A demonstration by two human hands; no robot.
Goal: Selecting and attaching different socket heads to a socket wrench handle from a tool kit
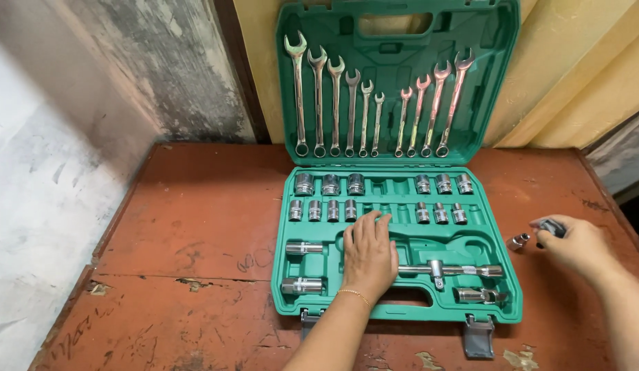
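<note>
On the red desk (196, 227) the open green tool case (512, 302) holds sockets and wrenches (374, 103), the left hand (367, 257) lying flat with fingers spread on its tray, the right hand (574, 244) pinching a small dark piece (552, 227) right of the case, near a loose socket (518, 241).

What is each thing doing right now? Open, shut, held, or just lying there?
Green tool case: open, lid propped upright.
Wrenches: clipped in the lid, in a row.
Sockets: seated in tray slots; some slots empty.
Sliding bar: lying in the tray.
Left hand: flat on the tray.
Right hand: holding a small dark piece.
Loose socket: on the table.
</note>
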